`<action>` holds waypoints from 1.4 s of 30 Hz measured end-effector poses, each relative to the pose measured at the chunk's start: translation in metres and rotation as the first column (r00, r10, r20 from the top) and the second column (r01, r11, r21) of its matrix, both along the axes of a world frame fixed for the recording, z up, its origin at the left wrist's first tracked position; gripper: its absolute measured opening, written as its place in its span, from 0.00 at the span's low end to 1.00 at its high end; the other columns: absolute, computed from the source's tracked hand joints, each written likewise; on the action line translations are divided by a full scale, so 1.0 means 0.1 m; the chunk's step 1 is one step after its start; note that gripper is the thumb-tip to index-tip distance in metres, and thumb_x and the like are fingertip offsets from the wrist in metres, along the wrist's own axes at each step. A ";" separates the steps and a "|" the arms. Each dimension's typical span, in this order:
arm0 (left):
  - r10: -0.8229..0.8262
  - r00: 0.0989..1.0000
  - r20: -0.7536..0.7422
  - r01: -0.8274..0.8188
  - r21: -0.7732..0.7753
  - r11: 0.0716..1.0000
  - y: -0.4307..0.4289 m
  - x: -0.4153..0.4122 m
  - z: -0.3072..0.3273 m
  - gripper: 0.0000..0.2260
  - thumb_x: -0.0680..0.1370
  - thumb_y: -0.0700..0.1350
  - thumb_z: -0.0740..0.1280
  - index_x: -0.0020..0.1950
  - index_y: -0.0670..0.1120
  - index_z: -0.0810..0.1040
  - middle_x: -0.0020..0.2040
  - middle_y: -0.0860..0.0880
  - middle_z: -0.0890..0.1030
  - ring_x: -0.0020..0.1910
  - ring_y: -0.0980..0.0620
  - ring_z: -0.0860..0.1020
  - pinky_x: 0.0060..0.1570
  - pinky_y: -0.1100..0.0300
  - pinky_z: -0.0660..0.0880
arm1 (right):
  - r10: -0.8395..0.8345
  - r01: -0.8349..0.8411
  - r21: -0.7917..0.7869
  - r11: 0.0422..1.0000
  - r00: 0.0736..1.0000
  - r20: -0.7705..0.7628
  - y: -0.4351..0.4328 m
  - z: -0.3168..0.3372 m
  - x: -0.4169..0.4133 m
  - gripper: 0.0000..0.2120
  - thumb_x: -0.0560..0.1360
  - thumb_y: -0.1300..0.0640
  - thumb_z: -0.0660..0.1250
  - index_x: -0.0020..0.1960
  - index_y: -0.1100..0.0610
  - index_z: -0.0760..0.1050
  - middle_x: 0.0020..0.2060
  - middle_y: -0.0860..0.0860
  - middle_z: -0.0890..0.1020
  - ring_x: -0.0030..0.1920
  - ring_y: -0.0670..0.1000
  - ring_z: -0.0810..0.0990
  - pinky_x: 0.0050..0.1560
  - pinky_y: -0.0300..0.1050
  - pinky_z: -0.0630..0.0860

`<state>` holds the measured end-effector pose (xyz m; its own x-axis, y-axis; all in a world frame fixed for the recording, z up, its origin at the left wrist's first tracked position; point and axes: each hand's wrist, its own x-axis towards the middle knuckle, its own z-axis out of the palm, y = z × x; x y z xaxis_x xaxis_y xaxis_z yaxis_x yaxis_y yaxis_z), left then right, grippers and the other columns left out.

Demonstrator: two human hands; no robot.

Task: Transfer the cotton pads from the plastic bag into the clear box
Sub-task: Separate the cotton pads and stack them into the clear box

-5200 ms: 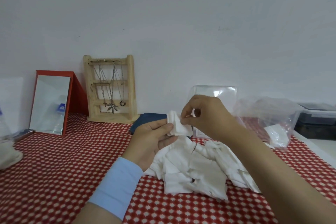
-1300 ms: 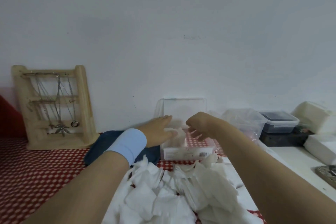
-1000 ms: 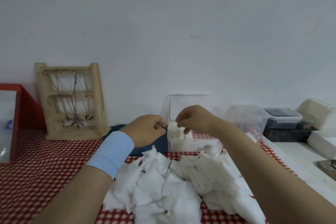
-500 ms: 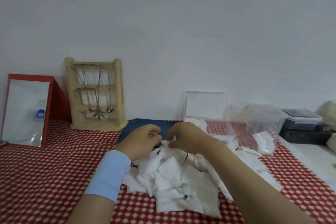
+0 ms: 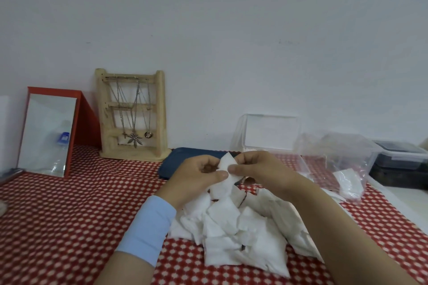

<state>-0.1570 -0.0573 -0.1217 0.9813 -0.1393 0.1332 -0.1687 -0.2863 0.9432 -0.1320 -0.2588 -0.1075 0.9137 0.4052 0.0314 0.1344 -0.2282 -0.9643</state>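
Pad [image 5: 225, 167] is pinched by left hand [image 5: 196, 177] and right hand [image 5: 260, 170] over the pile [image 5: 243, 233], probably to be lifted into the box [image 5: 268, 133].

One head-worn camera faces forward and down, close over the table [image 5: 69, 215], toward the wall [image 5: 208, 30]

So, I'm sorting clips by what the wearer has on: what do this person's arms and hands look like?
A wide, plain light blue wristband wraps the left wrist, with no markings visible. The left hand and right hand are bare: no gloves, rings or watch show. The right forearm is bare too, with no sleeve in view.
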 end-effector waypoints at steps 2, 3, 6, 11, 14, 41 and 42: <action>0.008 1.000 0.002 -0.008 -0.010 1.000 0.00 0.00 0.00 0.06 0.76 0.42 0.74 0.52 0.49 0.83 0.46 0.51 0.86 0.46 0.54 0.84 0.46 0.61 0.79 | 0.014 -0.013 0.053 0.999 1.000 -0.025 -0.03 0.00 0.01 0.06 0.73 0.57 0.75 0.44 0.59 0.81 0.44 0.60 0.83 0.46 0.59 0.78 0.52 0.55 0.74; 0.005 1.000 -0.009 -0.005 -0.043 0.999 0.00 -0.01 -0.01 0.05 0.76 0.42 0.74 0.51 0.47 0.83 0.47 0.50 0.86 0.47 0.51 0.84 0.49 0.58 0.80 | 0.022 -0.018 0.090 0.996 0.999 -0.040 -0.04 0.00 0.02 0.05 0.74 0.59 0.75 0.45 0.60 0.80 0.45 0.60 0.82 0.47 0.59 0.78 0.53 0.55 0.75; -0.037 0.998 -0.050 0.026 -0.204 0.979 -0.01 -0.08 -0.01 0.02 0.79 0.41 0.71 0.48 0.44 0.83 0.44 0.45 0.86 0.45 0.47 0.83 0.54 0.50 0.80 | 0.044 -0.038 0.117 0.992 0.998 -0.051 -0.06 0.00 -0.02 0.04 0.77 0.63 0.72 0.50 0.63 0.80 0.49 0.62 0.84 0.49 0.60 0.80 0.55 0.56 0.77; 0.019 0.998 -0.063 -0.037 -0.295 0.955 0.02 -0.14 -0.03 0.07 0.80 0.39 0.69 0.43 0.45 0.82 0.36 0.49 0.81 0.38 0.51 0.79 0.45 0.53 0.79 | 0.100 -0.100 0.010 0.995 0.995 0.002 -0.05 0.06 -0.08 0.10 0.77 0.63 0.72 0.58 0.57 0.84 0.53 0.63 0.85 0.47 0.58 0.81 0.53 0.53 0.76; 0.064 0.996 -0.064 -0.079 -0.256 0.963 0.02 -0.17 -0.03 0.07 0.81 0.41 0.68 0.43 0.45 0.81 0.35 0.52 0.80 0.34 0.55 0.78 0.38 0.59 0.77 | 0.023 -0.020 -0.076 0.997 0.999 0.046 -0.04 0.12 -0.10 0.11 0.75 0.61 0.75 0.57 0.58 0.84 0.43 0.62 0.86 0.39 0.55 0.83 0.43 0.48 0.79; 0.105 0.992 -0.069 -0.124 -0.395 0.910 0.10 -0.19 0.03 0.07 0.79 0.39 0.70 0.56 0.43 0.85 0.43 0.46 0.85 0.37 0.51 0.79 0.34 0.58 0.71 | 0.115 0.060 -0.455 0.888 0.931 0.347 -0.09 0.30 -0.16 0.18 0.72 0.68 0.67 0.52 0.46 0.78 0.56 0.43 0.80 0.60 0.48 0.79 0.52 0.37 0.76; 0.089 0.994 -0.063 -0.107 -0.381 0.919 0.10 -0.19 0.02 0.08 0.78 0.38 0.71 0.57 0.43 0.84 0.45 0.46 0.85 0.39 0.51 0.80 0.36 0.58 0.72 | 0.096 0.045 -0.386 0.921 0.936 0.339 -0.05 0.29 -0.17 0.19 0.73 0.66 0.69 0.57 0.45 0.76 0.58 0.42 0.79 0.61 0.46 0.78 0.53 0.38 0.76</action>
